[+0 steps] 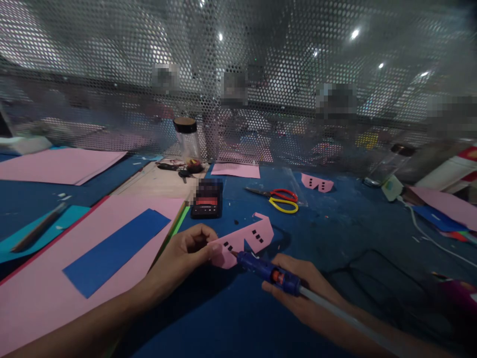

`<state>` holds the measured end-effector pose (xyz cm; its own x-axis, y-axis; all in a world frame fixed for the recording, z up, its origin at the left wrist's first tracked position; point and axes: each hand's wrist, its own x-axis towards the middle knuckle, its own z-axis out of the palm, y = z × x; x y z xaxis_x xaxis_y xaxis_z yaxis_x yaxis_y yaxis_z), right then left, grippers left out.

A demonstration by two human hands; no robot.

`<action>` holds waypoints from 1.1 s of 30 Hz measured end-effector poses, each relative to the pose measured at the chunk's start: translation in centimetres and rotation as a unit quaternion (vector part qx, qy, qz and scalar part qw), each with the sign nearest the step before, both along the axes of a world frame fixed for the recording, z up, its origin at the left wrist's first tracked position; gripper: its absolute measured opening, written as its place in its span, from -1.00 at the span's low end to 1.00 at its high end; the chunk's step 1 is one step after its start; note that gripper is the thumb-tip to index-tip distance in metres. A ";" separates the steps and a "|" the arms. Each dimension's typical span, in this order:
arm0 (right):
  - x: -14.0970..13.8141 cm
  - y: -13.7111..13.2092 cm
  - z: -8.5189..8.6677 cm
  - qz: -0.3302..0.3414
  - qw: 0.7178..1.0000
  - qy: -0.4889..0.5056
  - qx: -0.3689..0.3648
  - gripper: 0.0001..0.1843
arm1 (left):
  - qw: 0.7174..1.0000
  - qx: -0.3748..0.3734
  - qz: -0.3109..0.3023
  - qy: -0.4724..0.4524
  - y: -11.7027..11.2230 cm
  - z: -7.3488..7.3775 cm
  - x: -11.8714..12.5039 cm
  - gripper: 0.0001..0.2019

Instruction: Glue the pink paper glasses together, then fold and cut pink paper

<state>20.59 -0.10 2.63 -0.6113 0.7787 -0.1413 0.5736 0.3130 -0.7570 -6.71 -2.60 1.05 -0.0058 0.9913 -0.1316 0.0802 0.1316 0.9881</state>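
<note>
My left hand (pixel 188 251) pinches the near end of a pink paper cutout (pixel 248 238) with small black squares on it, holding it just above the blue table. My right hand (pixel 298 291) grips a blue glue gun (pixel 266 271) with a clear glue stick trailing from its back. The gun's nozzle touches the cutout's lower left part, close to my left fingertips.
A large pink sheet (pixel 44 293) with a blue strip (pixel 117 248) lies at left. Red and yellow scissors (pixel 281 199), a second pink cutout (pixel 316 183), a dark phone (pixel 207 200) and a glass jar (pixel 187 139) sit farther back. A perforated metal screen (pixel 261 74) bounds the table.
</note>
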 end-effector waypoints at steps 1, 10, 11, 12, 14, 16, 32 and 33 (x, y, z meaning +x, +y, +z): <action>0.0 0.0 0.0 0.001 1.000 0.000 0.000 -0.79 | 1.000 0.000 0.000 -0.002 0.0 0.0 0.0 -0.71; 0.1 -0.1 -0.5 -0.005 1.000 0.018 -0.005 -0.78 | 1.000 0.005 -0.005 -0.008 0.1 -0.2 -0.1 -0.73; 0.1 -0.1 -0.4 -0.006 1.000 0.021 -0.005 -0.77 | 1.000 0.008 -0.003 -0.005 0.1 -0.3 -0.1 -0.73; 0.1 -0.1 -0.3 -0.008 1.000 0.022 -0.003 -0.76 | 1.000 0.010 -0.001 -0.002 0.1 -0.3 -0.1 -0.72; 0.1 -0.1 -0.2 -0.013 1.000 0.019 0.002 -0.76 | 1.000 0.011 -0.002 0.003 0.2 -0.4 -0.2 -0.73; 0.1 0.0 0.0 -0.014 1.000 0.017 0.003 -0.78 | 1.000 0.009 -0.008 0.004 0.2 -0.4 -0.2 -0.74; 0.2 0.2 -0.4 -0.013 1.000 0.027 -0.006 -0.78 | 1.000 0.007 -0.011 0.000 0.0 -0.2 -0.2 -0.72; 0.2 0.2 -0.4 -0.014 0.999 0.028 -0.006 -0.78 | 1.000 0.006 -0.008 0.003 0.0 -0.2 -0.2 -0.71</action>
<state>20.76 0.09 2.19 -0.5964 0.7942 -0.1164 0.5386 0.2884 -0.7916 -6.87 -2.62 0.90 0.0087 0.9927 -0.1202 0.0875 0.1190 0.9890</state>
